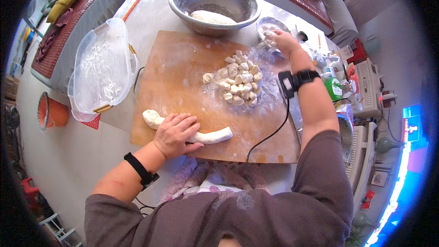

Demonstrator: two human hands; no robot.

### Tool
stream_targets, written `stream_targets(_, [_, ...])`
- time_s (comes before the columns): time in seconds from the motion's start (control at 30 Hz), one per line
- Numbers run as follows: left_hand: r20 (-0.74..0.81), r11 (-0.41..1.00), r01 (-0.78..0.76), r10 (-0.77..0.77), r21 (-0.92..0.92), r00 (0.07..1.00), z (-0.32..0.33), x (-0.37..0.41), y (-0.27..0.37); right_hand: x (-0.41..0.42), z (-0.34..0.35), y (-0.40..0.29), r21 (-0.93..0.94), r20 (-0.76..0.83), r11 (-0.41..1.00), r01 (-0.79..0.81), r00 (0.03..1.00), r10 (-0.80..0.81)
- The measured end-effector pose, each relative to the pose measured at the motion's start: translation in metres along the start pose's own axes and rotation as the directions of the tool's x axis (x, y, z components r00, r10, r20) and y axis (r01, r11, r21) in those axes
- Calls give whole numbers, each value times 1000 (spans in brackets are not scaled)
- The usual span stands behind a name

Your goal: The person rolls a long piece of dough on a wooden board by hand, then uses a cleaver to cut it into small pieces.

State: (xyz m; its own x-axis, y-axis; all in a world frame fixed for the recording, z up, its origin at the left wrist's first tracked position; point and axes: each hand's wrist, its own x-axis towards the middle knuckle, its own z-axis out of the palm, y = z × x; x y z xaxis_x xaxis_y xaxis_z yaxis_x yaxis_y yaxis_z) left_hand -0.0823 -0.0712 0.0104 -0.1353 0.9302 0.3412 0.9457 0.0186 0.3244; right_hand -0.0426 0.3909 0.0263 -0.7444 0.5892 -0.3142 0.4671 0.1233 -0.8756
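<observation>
My left hand [178, 133] lies palm down over a rope of dough [214, 136], its thumb on the near side and its fingers on the far side. The rope's thick, rough left end and cut-looking right end stick out past the hand. Over a small bowl of flour [272, 24] at the far right, my right hand [283, 43] has its fingers drawn together on white flour; the fingertips are partly blurred. A heap of cut dough pieces [241, 79] sits on the floured wooden board [178, 65], with one piece [207, 78] slightly apart at its left.
A large steel bowl [175, 5] holding dough stands behind the board. Left of it is a floury clear plastic tub [103, 61]. Bottles and packets [332, 85] crowd the right side. A black cable [274, 132] hangs from my right wrist across the board. An orange bucket [53, 111] stands on the floor.
</observation>
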Motion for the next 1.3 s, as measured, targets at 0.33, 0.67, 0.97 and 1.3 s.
stream_targets(0.33, [-60,999,-19,17,-30,998,1,-3,3,-148,90,17,-524,63,771,361,920,-387])
stream_targets(0.67, [-73,1000,1,-3,-15,997,4,-10,3,-180,155,15,-764,42,490,419,790,-611])
stream_targets(0.97, [-82,997,62,-65,-45,994,29,16,36,-267,139,45,-694,253,519,499,844,-473])
stream_targets(1.3, [-85,958,287,-286,-4,954,41,60,68,-243,132,43,-766,14,512,390,806,-592])
